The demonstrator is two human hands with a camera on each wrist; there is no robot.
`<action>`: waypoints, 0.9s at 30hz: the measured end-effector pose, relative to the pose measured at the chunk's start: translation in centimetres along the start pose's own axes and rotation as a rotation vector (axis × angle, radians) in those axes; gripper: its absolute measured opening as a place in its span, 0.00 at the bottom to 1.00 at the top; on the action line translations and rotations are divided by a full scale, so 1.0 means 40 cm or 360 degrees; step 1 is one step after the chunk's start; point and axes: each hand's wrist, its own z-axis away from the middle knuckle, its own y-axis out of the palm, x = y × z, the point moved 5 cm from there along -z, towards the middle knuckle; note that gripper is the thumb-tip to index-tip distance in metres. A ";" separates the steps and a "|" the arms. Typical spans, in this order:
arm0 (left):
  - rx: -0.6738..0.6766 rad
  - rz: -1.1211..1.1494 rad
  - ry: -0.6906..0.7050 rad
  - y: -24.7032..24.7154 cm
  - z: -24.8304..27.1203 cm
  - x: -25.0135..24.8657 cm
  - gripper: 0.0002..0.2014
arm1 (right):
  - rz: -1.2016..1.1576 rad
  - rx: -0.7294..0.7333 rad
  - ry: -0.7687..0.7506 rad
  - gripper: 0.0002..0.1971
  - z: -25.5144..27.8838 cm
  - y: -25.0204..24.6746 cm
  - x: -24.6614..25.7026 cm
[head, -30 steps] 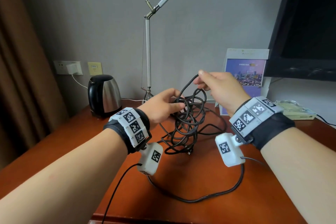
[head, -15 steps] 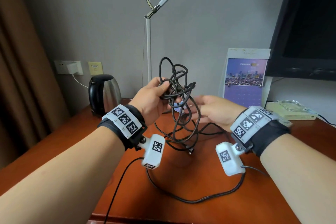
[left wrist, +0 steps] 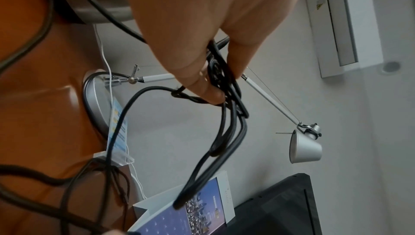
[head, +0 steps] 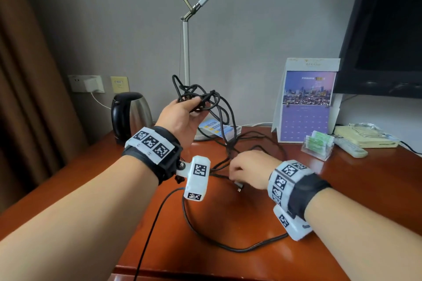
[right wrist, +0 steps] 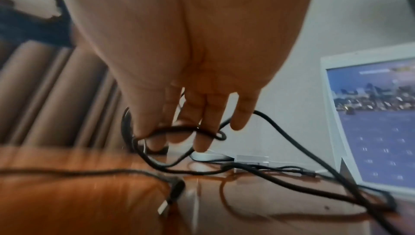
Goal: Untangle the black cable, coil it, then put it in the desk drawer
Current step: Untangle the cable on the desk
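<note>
The black cable (head: 219, 107) is a tangled bundle raised above the wooden desk (head: 228, 223), and several strands trail down from it to the desktop. My left hand (head: 194, 104) grips the bundle, its fingers and thumb curled round the loops (left wrist: 226, 132). My right hand (head: 237, 173) hovers low over the desk among the trailing strands. Its fingers (right wrist: 202, 132) are stretched out, and a loop of cable (right wrist: 280, 128) crosses in front of them. The cable's USB plug (head: 239, 187) lies on the desk just beneath that hand (right wrist: 166, 207). No drawer is in view.
A kettle (head: 131, 114) stands at the back left and a desk lamp (head: 186, 70) behind the bundle. A calendar (head: 306, 102), a card holder (head: 316, 145) and a remote (head: 350, 147) are at the back right, under a TV (head: 388, 29). The wrist cameras' leads (head: 228, 246) cross the near desk.
My left hand lifted the bundle and carried it left. My right hand let go of the loop it pinched a second ago and dropped to the desk near the USB plug.
</note>
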 end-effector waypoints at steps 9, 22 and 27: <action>-0.0179 0.0036 0.0145 -0.076 -0.030 -0.034 0.13 | -0.0734 -0.1044 0.0485 0.13 0.031 -0.140 -0.167; -0.0298 0.0210 0.0419 -0.101 -0.047 -0.124 0.08 | -0.0793 -0.0740 0.0883 0.12 0.037 -0.096 -0.308; -0.0526 0.0215 0.0576 -0.158 -0.065 -0.167 0.10 | -0.1213 -0.0981 0.1110 0.12 0.096 -0.108 -0.375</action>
